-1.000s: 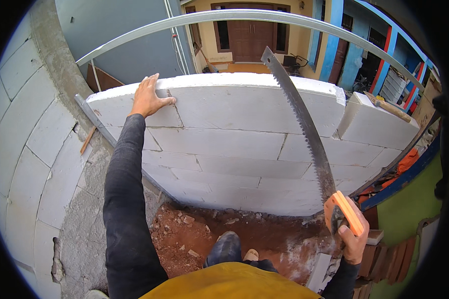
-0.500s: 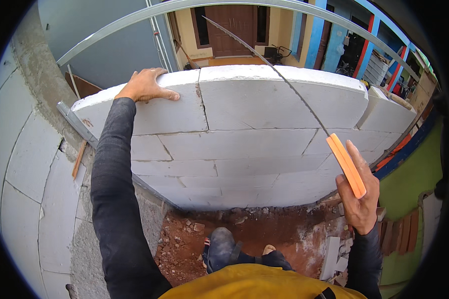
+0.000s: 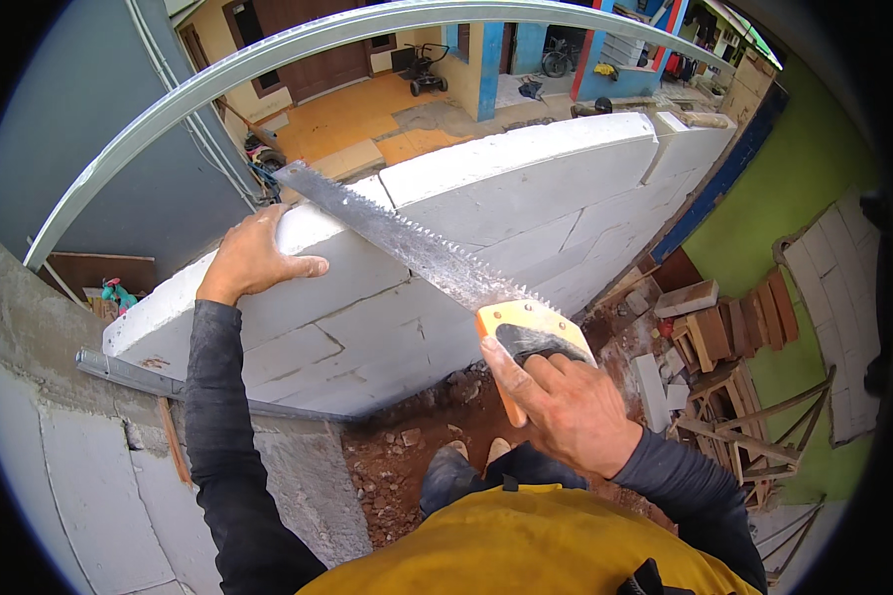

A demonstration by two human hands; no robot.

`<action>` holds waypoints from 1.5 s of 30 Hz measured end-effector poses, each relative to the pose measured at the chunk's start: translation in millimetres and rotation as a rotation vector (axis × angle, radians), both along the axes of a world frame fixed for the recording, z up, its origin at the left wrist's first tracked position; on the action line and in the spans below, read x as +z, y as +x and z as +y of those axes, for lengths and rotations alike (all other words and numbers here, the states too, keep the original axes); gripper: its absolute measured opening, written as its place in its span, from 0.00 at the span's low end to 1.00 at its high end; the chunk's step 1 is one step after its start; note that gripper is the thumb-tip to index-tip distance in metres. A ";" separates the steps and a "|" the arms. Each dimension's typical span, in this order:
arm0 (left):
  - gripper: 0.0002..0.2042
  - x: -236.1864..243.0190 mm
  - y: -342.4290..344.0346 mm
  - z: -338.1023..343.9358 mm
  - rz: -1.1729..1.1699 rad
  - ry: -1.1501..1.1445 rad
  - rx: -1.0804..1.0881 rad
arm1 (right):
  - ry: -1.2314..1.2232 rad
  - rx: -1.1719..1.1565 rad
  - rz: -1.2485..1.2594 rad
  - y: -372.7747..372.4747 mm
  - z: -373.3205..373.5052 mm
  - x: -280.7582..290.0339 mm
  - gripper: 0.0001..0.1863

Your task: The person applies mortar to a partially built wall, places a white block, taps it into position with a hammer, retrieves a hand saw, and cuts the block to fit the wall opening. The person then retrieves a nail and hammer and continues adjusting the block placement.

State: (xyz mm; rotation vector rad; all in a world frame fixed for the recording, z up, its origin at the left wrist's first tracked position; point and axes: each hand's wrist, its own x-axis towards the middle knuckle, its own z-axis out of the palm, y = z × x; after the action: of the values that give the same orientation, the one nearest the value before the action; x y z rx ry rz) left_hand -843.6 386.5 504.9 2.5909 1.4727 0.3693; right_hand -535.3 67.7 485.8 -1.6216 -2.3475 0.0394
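My right hand (image 3: 564,402) grips the orange handle of a long toothed hand saw (image 3: 407,244). Its blade lies across the top of the left white block (image 3: 298,288) in a low wall of white blocks (image 3: 526,213), teeth facing right. My left hand (image 3: 251,260) presses flat on the top of that same block, just left of the blade, fingers spread along the block's face. The blade tip reaches beyond the wall's far edge.
A curved grey metal rail (image 3: 268,59) arches over the wall. A grey rendered wall (image 3: 60,436) stands at my left. Red dirt and rubble (image 3: 407,466) lie at my feet. Stacked bricks and wooden scraps (image 3: 724,347) sit at the right by a green floor.
The saw swung down from upright and edge-on to lie across the left block near my left hand. My view shifted right and lower; my left hand stayed on the block.
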 end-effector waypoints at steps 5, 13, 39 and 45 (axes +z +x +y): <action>0.52 -4.9 3.1 -2.6 0.019 0.020 0.089 | -0.232 -0.111 -0.096 -33.5 -7.3 9.8 0.57; 0.55 -8.9 2.9 -4.1 0.048 0.104 0.075 | -0.098 -0.144 -0.006 -60.1 16.6 20.8 0.54; 0.42 -16.1 0.6 -0.6 0.006 0.193 0.032 | -0.128 -0.291 -0.091 -6.6 32.2 18.2 0.58; 0.39 -20.5 -1.1 -1.3 -0.029 0.251 -0.001 | -0.039 -0.223 -0.077 18.1 36.9 16.0 0.55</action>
State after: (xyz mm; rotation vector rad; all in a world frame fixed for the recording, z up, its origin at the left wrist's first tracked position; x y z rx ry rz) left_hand -844.7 385.2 484.3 2.7613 1.5025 0.6274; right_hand -517.2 104.6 501.8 -1.9267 -2.2180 -0.0240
